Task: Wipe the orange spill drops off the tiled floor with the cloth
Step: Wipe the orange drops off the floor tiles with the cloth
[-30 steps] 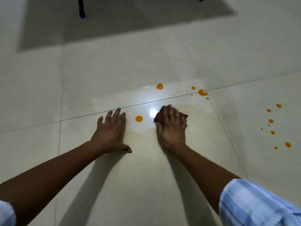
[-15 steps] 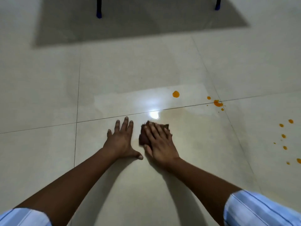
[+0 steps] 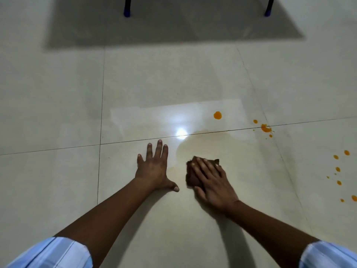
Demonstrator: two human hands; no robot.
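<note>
My right hand (image 3: 212, 180) presses flat on a dark brown cloth (image 3: 191, 176) against the cream tiled floor (image 3: 164, 219); only the cloth's left and far edges show. Just to its left, my left hand (image 3: 154, 169) lies flat on the tile with fingers spread and nothing in it. A round orange drop (image 3: 217, 115) sits beyond the cloth. A bigger orange splat (image 3: 265, 128) with small specks lies on the grout line to the right. Several more orange drops (image 3: 337, 169) dot the tile at the far right. A faint yellowish smear (image 3: 208, 144) spreads beyond the cloth.
Two dark blue furniture legs (image 3: 127, 8) (image 3: 269, 7) stand at the far edge, with a broad grey shadow (image 3: 173, 26) on the floor under them. A bright light reflection (image 3: 181, 132) shines on the tile near the grout line.
My right hand swept the cloth left over the drop beside my left hand, then back right and nearer to me. That drop is gone and a pale smear shows. My left hand stayed planted.
</note>
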